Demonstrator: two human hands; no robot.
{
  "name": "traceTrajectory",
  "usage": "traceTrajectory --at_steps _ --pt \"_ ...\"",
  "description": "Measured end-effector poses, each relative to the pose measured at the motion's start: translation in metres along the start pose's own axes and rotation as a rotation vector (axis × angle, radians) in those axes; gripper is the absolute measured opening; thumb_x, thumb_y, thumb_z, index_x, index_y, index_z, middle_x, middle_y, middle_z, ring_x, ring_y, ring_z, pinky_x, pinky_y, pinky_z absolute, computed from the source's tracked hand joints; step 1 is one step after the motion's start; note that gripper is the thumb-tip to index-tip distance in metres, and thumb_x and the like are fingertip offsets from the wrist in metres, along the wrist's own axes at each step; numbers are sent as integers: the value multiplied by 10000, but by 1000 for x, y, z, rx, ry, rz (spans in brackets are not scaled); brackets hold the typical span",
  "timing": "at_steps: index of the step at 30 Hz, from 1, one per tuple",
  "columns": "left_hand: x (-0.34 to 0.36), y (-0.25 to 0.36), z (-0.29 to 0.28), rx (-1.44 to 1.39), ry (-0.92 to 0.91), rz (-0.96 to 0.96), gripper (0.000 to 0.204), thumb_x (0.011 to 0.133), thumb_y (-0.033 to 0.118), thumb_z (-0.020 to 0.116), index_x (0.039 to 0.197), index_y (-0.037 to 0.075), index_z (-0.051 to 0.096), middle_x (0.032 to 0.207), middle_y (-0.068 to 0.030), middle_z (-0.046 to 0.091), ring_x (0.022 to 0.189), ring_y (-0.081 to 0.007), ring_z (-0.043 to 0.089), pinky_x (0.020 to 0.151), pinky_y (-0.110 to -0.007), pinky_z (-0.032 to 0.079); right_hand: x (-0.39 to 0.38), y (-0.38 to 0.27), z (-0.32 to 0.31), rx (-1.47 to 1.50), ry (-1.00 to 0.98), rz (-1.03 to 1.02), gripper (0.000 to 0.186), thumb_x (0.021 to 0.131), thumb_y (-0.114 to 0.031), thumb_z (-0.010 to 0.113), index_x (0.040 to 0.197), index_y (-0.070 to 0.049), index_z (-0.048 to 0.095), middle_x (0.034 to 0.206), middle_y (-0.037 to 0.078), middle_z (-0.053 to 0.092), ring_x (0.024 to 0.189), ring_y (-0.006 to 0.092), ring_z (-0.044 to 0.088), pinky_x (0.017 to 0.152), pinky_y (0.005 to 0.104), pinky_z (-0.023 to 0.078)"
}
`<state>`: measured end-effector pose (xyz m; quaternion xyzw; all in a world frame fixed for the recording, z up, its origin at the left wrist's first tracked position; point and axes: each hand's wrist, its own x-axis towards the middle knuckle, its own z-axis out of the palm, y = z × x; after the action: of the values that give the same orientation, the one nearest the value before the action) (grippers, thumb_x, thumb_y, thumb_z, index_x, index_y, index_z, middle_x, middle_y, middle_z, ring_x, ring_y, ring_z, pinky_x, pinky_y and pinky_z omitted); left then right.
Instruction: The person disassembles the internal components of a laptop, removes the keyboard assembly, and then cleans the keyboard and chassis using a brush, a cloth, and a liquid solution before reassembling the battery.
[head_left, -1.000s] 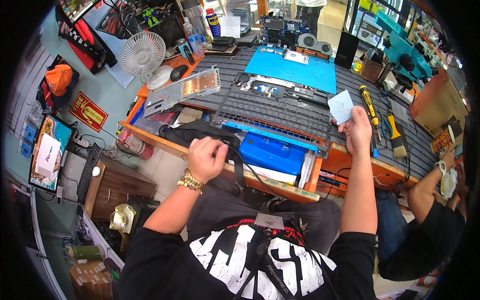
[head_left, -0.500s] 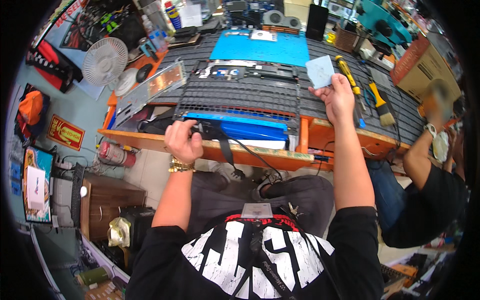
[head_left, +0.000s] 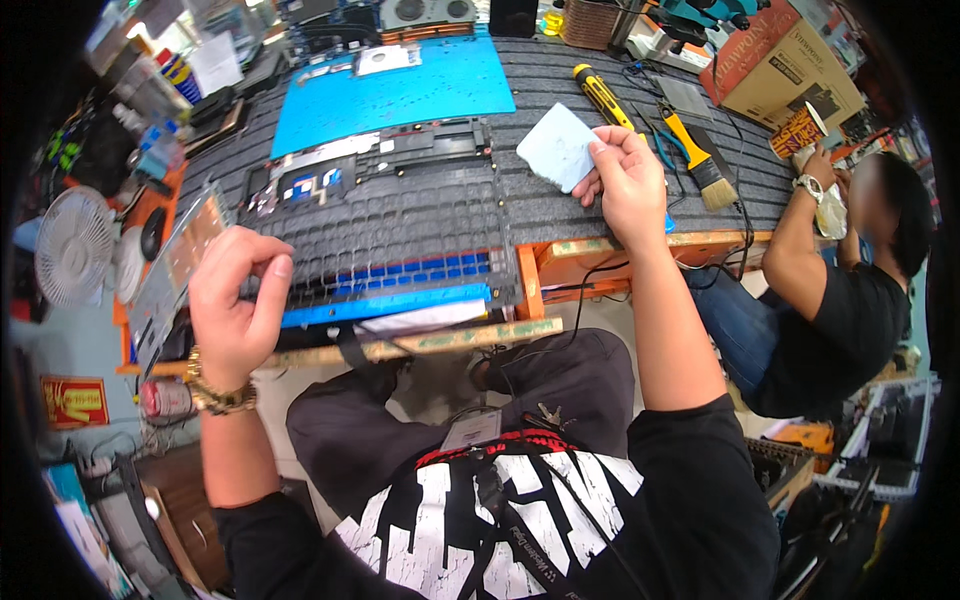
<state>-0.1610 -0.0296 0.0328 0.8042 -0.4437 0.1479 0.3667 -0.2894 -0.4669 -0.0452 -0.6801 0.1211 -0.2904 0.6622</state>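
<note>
In my right hand (head_left: 632, 185) I hold a thin, pale blue, roughly square pad (head_left: 558, 147) with worn edges, pinched between thumb and fingers above the mat. My left hand (head_left: 240, 300) is closed, thumb tip near the bent forefinger, at the left near corner of a black laptop keyboard frame (head_left: 390, 225). Whatever its fingers hold, if anything, is hidden. The frame, an open grid of key holes, lies at the bench's near edge. Beside my left hand, a silvery metal plate (head_left: 165, 285) leans at a slant.
Beyond the frame lies a blue work mat (head_left: 400, 95). At the right are a yellow screwdriver (head_left: 600, 95), pliers (head_left: 668, 150) and a brush (head_left: 700, 160). A cardboard box (head_left: 790, 70) stands farther back. A fan (head_left: 75, 245) is at left; another person (head_left: 850, 290) sits at right.
The view has swung to the right, bringing the seated person further in. My left hand has lifted and shifted left from the drawer area. The pad stays in my right hand.
</note>
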Motion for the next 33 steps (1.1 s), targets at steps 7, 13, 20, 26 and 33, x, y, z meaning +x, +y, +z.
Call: traceTrajectory --at_steps 7,13,20,26,33 --pt "83 -6 16 68 -425 417 113 901 163 842 944 94 763 898 -68 665 879 -309 646 806 -442 488 -6 -2 3 -122 169 55 335 1039 19 579 1354 61 687 976 77 784 742 75 679 629 248 518" --pt "95 -1 31 -11 -462 402 116 941 181 820 976 80 773 932 -85 702 923 -330 673 850 -455 517 -8 -2 14 -576 59 -131 312 972 4 664 1230 -3 840 1119 60 807 845 90 687 753 255 550" --pt "94 34 77 -58 -439 386 190 973 262 787 980 73 782 958 -125 728 995 -370 709 907 -496 564 -4 -2 19 -665 33 -294 379 949 28 591 1239 11 835 1216 161 844 1044 243 806 951 350 601" --pt "92 70 135 35 -542 378 276 944 347 828 1078 106 823 1107 -114 752 1154 -337 705 977 -512 554 -8 2 19 -773 43 -360 295 1022 -21 607 1184 14 851 1071 141 873 952 156 790 883 311 610" --pt "70 88 166 100 -454 422 449 995 532 753 1180 124 778 1254 -149 718 1314 -358 655 1214 -713 407 -8 7 21 -919 193 -419 225 969 -38 690 1114 -13 859 896 135 840 678 133 708 662 326 570"
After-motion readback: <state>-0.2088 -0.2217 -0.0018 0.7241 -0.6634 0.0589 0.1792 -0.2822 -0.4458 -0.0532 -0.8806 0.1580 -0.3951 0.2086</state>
